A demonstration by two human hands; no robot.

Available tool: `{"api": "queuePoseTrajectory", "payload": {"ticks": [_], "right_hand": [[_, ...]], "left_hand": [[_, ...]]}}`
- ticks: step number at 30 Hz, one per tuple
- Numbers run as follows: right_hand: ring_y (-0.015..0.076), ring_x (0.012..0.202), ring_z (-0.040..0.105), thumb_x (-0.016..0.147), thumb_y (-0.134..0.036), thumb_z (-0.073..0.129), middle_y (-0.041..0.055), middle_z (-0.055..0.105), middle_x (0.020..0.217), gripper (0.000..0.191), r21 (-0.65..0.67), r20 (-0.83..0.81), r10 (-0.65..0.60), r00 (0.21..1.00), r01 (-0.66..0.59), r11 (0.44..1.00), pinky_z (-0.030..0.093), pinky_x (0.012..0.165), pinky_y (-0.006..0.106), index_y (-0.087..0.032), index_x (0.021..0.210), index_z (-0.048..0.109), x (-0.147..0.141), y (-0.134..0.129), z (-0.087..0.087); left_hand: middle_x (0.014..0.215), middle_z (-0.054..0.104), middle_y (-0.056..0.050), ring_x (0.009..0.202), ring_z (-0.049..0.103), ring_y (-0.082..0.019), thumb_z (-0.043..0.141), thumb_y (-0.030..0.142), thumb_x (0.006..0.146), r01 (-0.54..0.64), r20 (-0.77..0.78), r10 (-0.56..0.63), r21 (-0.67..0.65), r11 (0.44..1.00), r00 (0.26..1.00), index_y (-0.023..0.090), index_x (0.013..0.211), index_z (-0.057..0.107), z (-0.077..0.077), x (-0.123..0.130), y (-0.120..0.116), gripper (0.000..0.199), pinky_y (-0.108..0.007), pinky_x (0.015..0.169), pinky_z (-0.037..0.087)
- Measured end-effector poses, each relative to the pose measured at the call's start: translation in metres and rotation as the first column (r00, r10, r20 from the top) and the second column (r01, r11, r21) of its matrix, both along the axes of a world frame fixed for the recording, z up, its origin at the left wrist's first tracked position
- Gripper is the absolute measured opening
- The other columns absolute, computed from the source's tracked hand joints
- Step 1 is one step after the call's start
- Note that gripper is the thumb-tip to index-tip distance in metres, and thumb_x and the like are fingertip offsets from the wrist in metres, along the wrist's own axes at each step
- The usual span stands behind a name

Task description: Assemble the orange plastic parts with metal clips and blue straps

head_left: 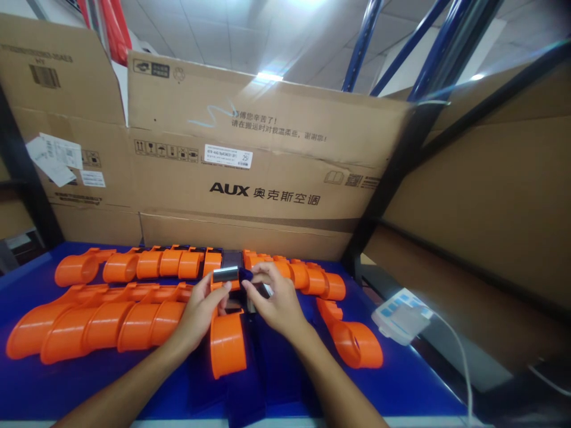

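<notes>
Where the two hands nearly meet, a dark toothed strip (226, 274) lies between them, its long axis running crosswise from left to right above an orange plastic cuff (229, 348); whether the two are one piece, I can't tell. The left hand (200, 304) is nearer, pinching the strip's mount with its thumb in front and its fingers mostly hidden behind. Just off the strip's right end, the right hand (277, 300) has thumb and forefinger drawn together at a dark-blue tab (244, 274), though how firmly they grip it isn't clear. All this sits over a blue tabletop (414, 392), with orange cuffs in rows (107, 324) to the left and more beyond the right hand. Behind stands an AUX carton panel (272, 160); a white-and-blue plastic case (401, 318) trails a cable near a black post (379, 184).
</notes>
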State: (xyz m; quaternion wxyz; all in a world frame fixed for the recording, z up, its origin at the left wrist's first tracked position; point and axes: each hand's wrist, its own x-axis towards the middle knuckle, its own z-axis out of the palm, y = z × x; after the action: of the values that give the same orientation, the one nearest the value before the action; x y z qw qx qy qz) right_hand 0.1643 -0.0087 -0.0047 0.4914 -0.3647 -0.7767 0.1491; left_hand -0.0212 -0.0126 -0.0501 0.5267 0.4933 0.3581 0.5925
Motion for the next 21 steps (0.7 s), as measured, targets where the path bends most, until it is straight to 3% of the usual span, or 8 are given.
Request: {"api": "queuePoseTrajectory", "payload": {"ticks": [9,14,21], "right_hand": [[0.0168,0.073,0.068,0.088,-0.036,0.075,0.0001,0.070,0.081,0.023,-0.127,-0.128,0.071,0.989,-0.087,0.988,0.051,0.068,0.027,-0.022,0.099,0.059,0.0053,0.0100,-0.0063],[0.0150,0.067,0.061,0.094,-0.036,0.068,-0.0001,0.066,0.074,0.019,-0.038,0.032,0.068,0.997,-0.067,0.997,0.047,0.064,0.026,-0.021,0.083,0.062,0.0042,0.0076,-0.0047],[0.0161,0.070,0.058,0.098,-0.031,0.062,0.0022,0.063,0.076,0.021,0.130,0.179,0.085,0.980,-0.110,0.985,0.045,0.069,0.029,-0.021,0.080,0.056,0.0073,0.0079,-0.0041]], "left_hand": [[0.065,0.053,0.005,0.056,0.048,-0.011,0.072,0.045,0.086,0.007,0.008,-0.007,-0.001,1.000,1.000,0.019,0.097,0.059,0.0008,0.0000,-0.0018,0.031,-0.022,0.055,0.043],[0.066,0.053,0.004,0.057,0.050,-0.012,0.071,0.045,0.087,0.027,-0.007,-0.027,0.011,1.000,1.000,0.020,0.092,0.058,-0.0020,0.0002,-0.0001,0.029,-0.023,0.056,0.043],[0.067,0.053,0.004,0.059,0.050,-0.012,0.068,0.045,0.088,0.053,-0.021,-0.052,0.020,0.998,0.998,0.020,0.093,0.057,-0.0025,0.0011,-0.0010,0.028,-0.023,0.057,0.043]]}}
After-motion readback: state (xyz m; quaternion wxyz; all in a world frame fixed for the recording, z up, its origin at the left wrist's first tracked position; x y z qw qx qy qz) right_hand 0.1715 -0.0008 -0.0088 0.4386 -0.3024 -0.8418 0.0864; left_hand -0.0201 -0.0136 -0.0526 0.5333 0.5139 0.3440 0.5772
